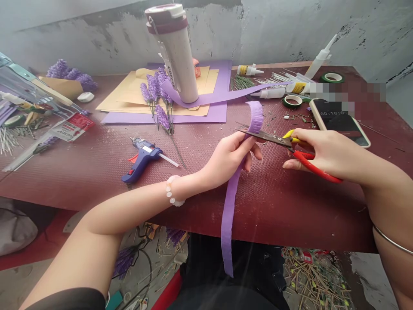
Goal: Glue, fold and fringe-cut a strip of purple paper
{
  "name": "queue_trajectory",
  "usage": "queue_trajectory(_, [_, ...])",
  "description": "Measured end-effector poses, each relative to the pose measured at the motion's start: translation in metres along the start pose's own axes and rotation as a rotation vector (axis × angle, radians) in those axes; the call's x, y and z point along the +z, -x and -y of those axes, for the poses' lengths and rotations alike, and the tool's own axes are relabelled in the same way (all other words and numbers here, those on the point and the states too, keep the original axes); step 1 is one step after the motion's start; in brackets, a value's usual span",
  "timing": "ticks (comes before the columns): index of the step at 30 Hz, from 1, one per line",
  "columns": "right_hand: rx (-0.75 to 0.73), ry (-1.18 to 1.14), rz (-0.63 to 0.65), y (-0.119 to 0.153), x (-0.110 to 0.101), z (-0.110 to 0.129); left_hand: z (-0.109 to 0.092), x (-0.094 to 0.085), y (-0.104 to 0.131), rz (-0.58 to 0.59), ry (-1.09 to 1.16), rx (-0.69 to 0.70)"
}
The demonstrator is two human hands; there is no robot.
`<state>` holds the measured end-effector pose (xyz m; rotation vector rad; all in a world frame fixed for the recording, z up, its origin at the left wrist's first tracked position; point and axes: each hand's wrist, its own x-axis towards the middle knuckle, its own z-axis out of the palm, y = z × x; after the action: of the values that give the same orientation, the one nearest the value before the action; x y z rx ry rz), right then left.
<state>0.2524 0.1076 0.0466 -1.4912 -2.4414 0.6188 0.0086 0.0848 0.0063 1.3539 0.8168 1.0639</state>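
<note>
Between the thumb and fingers of my left hand (232, 151) is a long purple paper strip (228, 219). Its upper end is cut into a fringe and curls above the hand, while the uncut length hangs past the table's front edge. My right hand (332, 153) grips scissors (301, 157) with one red and one yellow handle. The slightly parted blades lie across the strip just above my left fingers. Whether they are cutting into it at this instant, I cannot tell.
A blue glue gun (142, 159) lies left of my left hand. Behind stand a tumbler (177, 56) and purple paper flowers (158, 94) on paper sheets (122, 97). A phone (340, 122), green tape rolls (292, 101), glue bottles (318, 60) and wire stems (274, 79) lie at the right.
</note>
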Motion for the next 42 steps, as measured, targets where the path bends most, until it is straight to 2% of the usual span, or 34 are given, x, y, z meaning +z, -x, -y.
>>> queue_trajectory(5, [-0.078, -0.013, -0.027, 0.004, 0.006, -0.010, -0.001, -0.001, 0.001, 0.004, 0.020, 0.017])
queue_trajectory(14, [-0.102, 0.068, -0.104, 0.006, 0.009, -0.022, 0.002, -0.002, 0.002, 0.032, 0.015, -0.018])
queue_trajectory(23, [-0.128, 0.103, -0.123, 0.006, 0.008, -0.022, 0.003, -0.002, 0.001, 0.062, 0.049, 0.005])
queue_trajectory(27, [-0.131, 0.055, -0.070, 0.006, 0.006, -0.023, 0.001, -0.002, 0.002, 0.067, 0.073, -0.034])
queue_trajectory(34, [-0.053, -0.192, 0.202, 0.009, -0.004, -0.016, -0.001, -0.004, 0.007, 0.148, 0.128, -0.011])
queue_trajectory(38, [-0.020, -0.212, 0.214, 0.009, -0.009, -0.008, 0.000, -0.005, 0.007, 0.162, 0.128, 0.015])
queue_trajectory(42, [-0.066, -0.239, 0.224, 0.007, -0.008, -0.011, 0.000, -0.005, 0.008, 0.157, 0.117, 0.016])
